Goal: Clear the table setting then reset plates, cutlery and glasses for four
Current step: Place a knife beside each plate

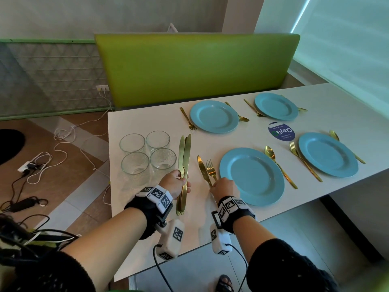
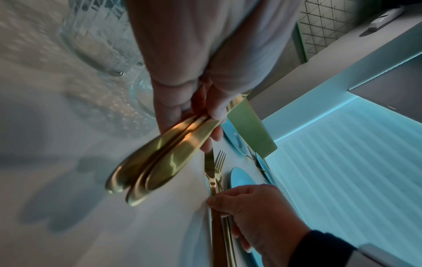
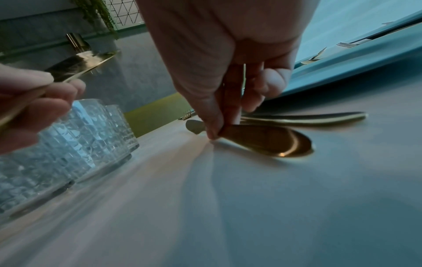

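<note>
The left hand [image 1: 175, 182] grips a bundle of gold knives [image 1: 183, 165] above the white table [image 1: 147, 123], beside four glasses [image 1: 147, 154]. The right hand [image 1: 224, 187] pinches the handle of a knife [image 1: 203, 169] lying flat between a fork [image 1: 211, 168] and the bundle, left of the near blue plate [image 1: 251, 175]. Judged best: align this knife parallel to the fork, then release cleanly. A green bench [image 1: 195, 66] backs the table; cables [image 1: 63, 148] trail across the floor.

My left hand [image 1: 175, 183] curls around a bundle of knives [image 1: 183, 165], raised; my right hand [image 1: 224, 189] reaches down, fingertips [image 3: 213, 133] pinching one knife [image 1: 203, 170].
</note>
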Action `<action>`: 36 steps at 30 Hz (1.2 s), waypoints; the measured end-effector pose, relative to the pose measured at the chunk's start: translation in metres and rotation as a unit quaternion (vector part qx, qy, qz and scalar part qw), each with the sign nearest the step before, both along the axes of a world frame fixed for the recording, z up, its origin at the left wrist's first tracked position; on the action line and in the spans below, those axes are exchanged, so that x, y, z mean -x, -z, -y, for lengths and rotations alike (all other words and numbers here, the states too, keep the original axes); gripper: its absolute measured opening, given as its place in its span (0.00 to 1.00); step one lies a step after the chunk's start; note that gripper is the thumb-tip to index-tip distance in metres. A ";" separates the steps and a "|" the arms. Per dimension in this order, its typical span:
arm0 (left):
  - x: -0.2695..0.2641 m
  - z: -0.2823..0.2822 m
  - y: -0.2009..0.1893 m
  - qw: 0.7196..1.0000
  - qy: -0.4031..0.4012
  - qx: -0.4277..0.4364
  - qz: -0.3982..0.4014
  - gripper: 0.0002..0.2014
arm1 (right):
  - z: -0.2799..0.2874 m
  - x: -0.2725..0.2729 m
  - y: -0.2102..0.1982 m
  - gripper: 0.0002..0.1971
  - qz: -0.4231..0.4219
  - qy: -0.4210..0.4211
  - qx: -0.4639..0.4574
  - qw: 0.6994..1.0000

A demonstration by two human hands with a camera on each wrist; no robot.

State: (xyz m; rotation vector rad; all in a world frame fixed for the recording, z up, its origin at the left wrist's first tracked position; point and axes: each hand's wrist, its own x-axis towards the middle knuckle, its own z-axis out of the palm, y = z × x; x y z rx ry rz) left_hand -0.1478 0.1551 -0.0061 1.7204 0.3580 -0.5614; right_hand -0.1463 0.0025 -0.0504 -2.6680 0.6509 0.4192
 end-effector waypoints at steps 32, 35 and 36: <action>-0.007 0.006 -0.003 1.000 -0.016 0.024 -0.008 0.06 | 0.061 0.006 -0.033 0.08 0.080 0.060 -0.094 0.991; -0.005 0.016 -0.007 0.999 0.000 0.038 -0.015 0.08 | 0.070 0.015 -0.040 0.11 0.076 0.063 -0.139 0.985; -0.005 0.021 -0.008 0.999 0.007 0.041 -0.018 0.08 | 0.070 0.018 -0.042 0.11 0.073 0.063 -0.154 0.983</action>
